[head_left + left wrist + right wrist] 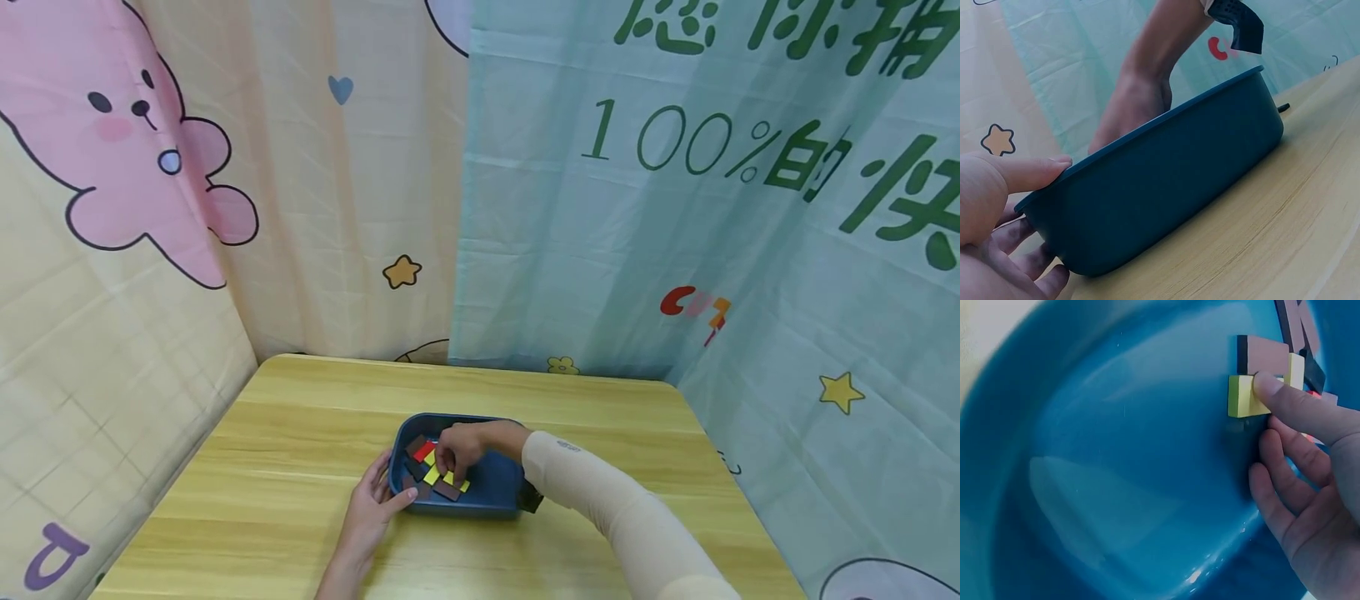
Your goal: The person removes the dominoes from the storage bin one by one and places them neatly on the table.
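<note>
A blue plastic basin (495, 483) stands on the table, tilted in the left wrist view only by the camera's angle. My left hand (367, 504) grips its left end, thumb over the rim and fingers (1035, 259) against the outer wall. Inside the basin, my right hand (462, 446) pinches a yellow block (1239, 397) between thumb and fingers; the hand covers part of it. Right beside that block lies a brown block (1267, 356). Several more small blocks cluster at the basin's left, among them a red block (423, 451) and a black block (415, 469).
The wooden table (300, 433) extends around the basin, with printed curtains (360, 208) behind and at both sides. A black device (1241, 25) hangs from the right sleeve near the wrist, over the basin's right end.
</note>
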Tool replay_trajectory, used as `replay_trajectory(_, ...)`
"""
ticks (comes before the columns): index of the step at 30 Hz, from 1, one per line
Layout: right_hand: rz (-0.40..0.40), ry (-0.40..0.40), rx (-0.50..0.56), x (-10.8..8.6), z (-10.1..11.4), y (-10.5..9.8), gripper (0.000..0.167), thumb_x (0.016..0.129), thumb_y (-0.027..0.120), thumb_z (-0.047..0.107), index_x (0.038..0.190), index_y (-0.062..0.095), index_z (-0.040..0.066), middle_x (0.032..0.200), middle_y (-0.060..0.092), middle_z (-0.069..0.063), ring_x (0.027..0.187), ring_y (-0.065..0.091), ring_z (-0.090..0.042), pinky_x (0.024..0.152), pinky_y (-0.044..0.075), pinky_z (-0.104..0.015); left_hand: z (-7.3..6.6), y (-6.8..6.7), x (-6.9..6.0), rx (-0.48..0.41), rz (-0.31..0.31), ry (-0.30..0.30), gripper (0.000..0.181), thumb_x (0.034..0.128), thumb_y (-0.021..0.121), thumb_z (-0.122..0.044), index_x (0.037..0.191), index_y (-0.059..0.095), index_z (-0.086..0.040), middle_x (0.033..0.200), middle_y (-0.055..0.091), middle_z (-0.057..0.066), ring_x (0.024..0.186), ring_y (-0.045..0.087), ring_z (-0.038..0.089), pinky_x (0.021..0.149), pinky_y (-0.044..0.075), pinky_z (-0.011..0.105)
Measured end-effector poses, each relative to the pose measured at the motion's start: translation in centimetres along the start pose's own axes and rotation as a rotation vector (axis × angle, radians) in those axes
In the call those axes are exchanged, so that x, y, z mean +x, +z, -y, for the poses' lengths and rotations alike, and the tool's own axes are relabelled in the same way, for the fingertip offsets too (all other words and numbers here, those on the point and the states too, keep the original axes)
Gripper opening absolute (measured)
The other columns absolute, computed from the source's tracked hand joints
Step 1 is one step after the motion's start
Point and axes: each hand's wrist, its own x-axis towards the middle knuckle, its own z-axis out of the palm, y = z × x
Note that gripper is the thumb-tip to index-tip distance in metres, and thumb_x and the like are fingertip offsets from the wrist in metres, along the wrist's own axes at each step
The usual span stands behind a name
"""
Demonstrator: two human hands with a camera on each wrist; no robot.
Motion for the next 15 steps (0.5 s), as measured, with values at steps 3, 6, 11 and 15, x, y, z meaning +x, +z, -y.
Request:
replay_trajectory(3, -0.010, 0.004, -0.011, 0.04, 0.15, 0.13, 0.020, 0.082, 0.089, 0.010, 0.093, 0.074, 0.016, 0.081, 0.064, 0.009, 0.074, 0.057, -0.005, 0.070, 0.049, -0.017, 0.04, -0.03, -0.10, -0.010, -0.008, 0.006, 0.080, 0.0918, 0.074, 0.006, 0.159, 0.031, 0.002, 0.162, 0.028, 0.028, 0.148, 0.028, 0.045, 0.114, 0.033, 0.042)
replay_trajectory(6, -0.025, 0.033, -0.031, -0.12, 0.25, 0.36, 0.022, 0.084, 0.087, 0.005, 0.093, 0.072, 0.018, 0.082, 0.063, 0.009, 0.074, 0.056, -0.006, 0.069, 0.050, -0.018, 0.09, 0.05, -0.16, -0.023, 0.000, 0.012, 0.081, 0.0908, 0.074, 0.007, 0.159, 0.030, 0.003, 0.162, 0.028, 0.028, 0.148, 0.029, 0.045, 0.114, 0.032, 0.042)
replay_trajectory(11, -0.048, 0.063, -0.050, -0.55, 0.18, 0.76, 0.031, 0.084, 0.082, -0.005, 0.093, 0.069, 0.021, 0.081, 0.059, 0.009, 0.073, 0.054, -0.008, 0.065, 0.048, -0.020, 0.21, 0.33, -0.02, -0.039, 0.010, 0.018, 0.083, 0.0891, 0.073, 0.010, 0.159, 0.029, 0.004, 0.162, 0.028, 0.029, 0.147, 0.030, 0.045, 0.115, 0.032, 0.044)
replay_trajectory(15, -0.052, 0.039, -0.020, -0.42, 0.15, 0.72, 0.031, 0.085, 0.080, -0.007, 0.094, 0.068, 0.020, 0.079, 0.056, 0.007, 0.071, 0.052, -0.008, 0.063, 0.045, -0.020, 0.33, 0.21, 0.01, -0.023, -0.004, 0.016, 0.083, 0.0892, 0.074, 0.009, 0.159, 0.029, 0.004, 0.162, 0.028, 0.029, 0.147, 0.030, 0.046, 0.114, 0.033, 0.043)
